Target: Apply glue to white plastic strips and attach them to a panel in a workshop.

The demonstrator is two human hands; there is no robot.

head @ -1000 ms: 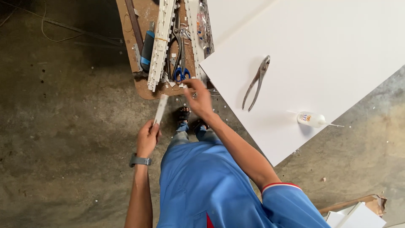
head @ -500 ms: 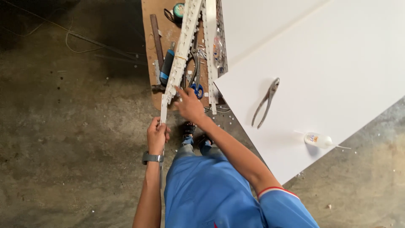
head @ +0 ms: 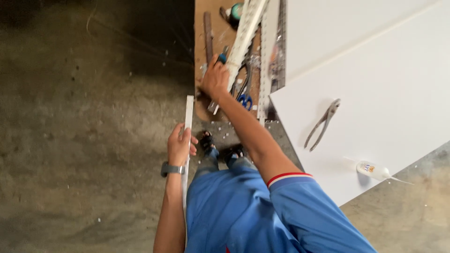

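- Lowest in the frame, your left hand (head: pixel 180 146) was closed around a narrow white strip (head: pixel 188 140), which ran upright from beside your blue shirt up past your fingers. A second earlier that strip looked short and sat just under the board; by now it had come down and left, well apart from the clutter.
- Just above, your feet (head: pixel 220 147) stood on the concrete floor (head: pixel 84 140) among small white scraps.
- Your right hand (head: pixel 214 79) had moved up from the near edge of the brown board (head: pixel 200 28) onto it. It was curled on or beside the long white slotted channel (head: pixel 243 35) near a blue-handled tool (head: pixel 222 58); I cannot tell which of the two it gripped.
- That suggests the strip was freed, and the right hand had gone back among the tools.
- Blue-handled scissors (head: pixel 244 100) lay just right of that wrist.
- At the right, pliers (head: pixel 322 122) and a small glue bottle (head: pixel 372 170) lay untouched on the white panel (head: pixel 375 70).
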